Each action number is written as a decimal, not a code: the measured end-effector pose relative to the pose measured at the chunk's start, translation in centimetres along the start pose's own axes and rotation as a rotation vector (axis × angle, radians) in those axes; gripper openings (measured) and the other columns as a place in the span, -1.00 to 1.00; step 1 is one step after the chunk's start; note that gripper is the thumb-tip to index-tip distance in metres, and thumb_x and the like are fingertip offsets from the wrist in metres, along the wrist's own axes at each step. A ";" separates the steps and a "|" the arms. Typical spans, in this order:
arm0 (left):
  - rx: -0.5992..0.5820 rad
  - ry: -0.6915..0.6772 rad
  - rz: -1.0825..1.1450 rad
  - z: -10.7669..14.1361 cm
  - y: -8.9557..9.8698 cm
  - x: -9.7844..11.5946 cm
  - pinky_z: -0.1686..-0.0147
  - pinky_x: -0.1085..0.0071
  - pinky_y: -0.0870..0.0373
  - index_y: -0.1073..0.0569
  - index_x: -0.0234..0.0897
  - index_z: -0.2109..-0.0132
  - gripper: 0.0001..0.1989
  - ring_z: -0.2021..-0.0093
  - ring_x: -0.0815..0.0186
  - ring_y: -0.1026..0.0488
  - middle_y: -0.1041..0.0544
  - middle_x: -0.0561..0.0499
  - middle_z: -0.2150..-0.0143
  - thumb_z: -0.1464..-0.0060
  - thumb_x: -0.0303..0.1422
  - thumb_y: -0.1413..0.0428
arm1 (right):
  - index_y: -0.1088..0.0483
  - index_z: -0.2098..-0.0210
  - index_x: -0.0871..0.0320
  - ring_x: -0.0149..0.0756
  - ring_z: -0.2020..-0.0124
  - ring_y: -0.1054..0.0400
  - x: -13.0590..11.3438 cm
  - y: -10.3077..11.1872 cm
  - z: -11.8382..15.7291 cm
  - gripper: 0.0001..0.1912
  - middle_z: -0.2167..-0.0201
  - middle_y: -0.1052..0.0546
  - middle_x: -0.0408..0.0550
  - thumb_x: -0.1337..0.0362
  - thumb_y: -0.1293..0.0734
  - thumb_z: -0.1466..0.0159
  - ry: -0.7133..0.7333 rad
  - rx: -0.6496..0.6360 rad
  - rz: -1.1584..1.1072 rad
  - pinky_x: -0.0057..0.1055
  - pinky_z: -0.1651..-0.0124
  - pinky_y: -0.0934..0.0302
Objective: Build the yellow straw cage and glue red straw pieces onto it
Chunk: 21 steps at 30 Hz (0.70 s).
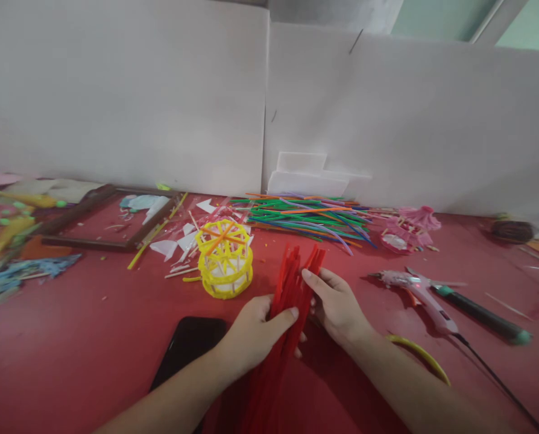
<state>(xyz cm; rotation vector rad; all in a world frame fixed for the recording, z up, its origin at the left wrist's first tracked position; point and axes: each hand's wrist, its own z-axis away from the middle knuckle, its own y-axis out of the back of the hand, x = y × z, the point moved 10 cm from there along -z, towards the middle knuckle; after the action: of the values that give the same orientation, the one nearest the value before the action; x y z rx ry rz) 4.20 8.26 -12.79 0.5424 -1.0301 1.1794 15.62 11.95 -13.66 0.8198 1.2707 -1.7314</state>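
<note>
A bundle of red pipe cleaners (pixel 287 295) stands slanted in front of me, its lower end running out of the bottom of the view. My left hand (pixel 255 328) is wrapped round the middle of it, thumb across the front. Higher up, my right hand (pixel 335 301) pinches several of the strands at the right side of the bundle, where the tops fan apart. Just beyond my left hand sits a small round yellow frame (pixel 225 280) of pipe cleaners and thin sticks, with an orange cross on top.
Multicoloured pipe cleaners (pixel 305 217) lie piled at the back. A pink glue gun (pixel 432 301), its cord, and a dark green-tipped tool (pixel 482 313) lie right. A black phone (pixel 190 343) is beside my left forearm. Left are a brown frame (pixel 88 244) and scraps; a pink model (pixel 409 229) stands back right.
</note>
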 end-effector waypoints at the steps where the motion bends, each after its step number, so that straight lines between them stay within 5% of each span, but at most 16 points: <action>1: 0.003 -0.011 0.000 0.0 0.0 0.1 0.59 0.51 -0.39 -0.44 -0.36 0.26 -0.74 0.61 0.36 -0.50 -0.59 -0.04 0.50 -0.07 -0.21 -0.18 | -0.38 0.51 0.18 -0.56 0.75 -0.08 0.0 0.1 0.0 -0.57 0.77 -0.29 -0.32 0.01 -0.57 0.10 0.002 0.006 0.001 -0.59 0.70 0.00; 12: 0.056 -0.114 0.204 -0.5 0.8 0.8 0.50 0.45 -0.48 -0.50 -0.37 0.23 -0.70 0.54 0.31 -0.55 -0.63 -0.08 0.39 -0.07 -0.18 -0.18 | -0.41 0.46 0.19 -0.56 0.75 -0.09 0.8 -0.7 0.0 -0.58 0.75 -0.32 -0.31 0.00 -0.55 0.05 -0.035 -0.107 0.113 -0.59 0.69 0.02; 21: 0.043 -0.096 0.119 -0.5 0.7 0.3 0.54 0.46 -0.46 -0.46 -0.37 0.20 -0.67 0.54 0.30 -0.57 -0.63 -0.09 0.37 -0.05 -0.16 -0.21 | -0.45 0.39 0.21 -0.56 0.71 -0.10 1.1 -1.6 0.5 -0.58 0.70 -0.36 -0.27 -0.02 -0.52 -0.01 -0.048 -0.227 0.227 -0.55 0.62 0.00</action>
<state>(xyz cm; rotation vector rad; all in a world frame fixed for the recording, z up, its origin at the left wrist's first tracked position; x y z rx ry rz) 3.71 9.06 -12.83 0.5822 -1.1338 1.2929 13.69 11.47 -13.75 0.7537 1.2625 -1.3909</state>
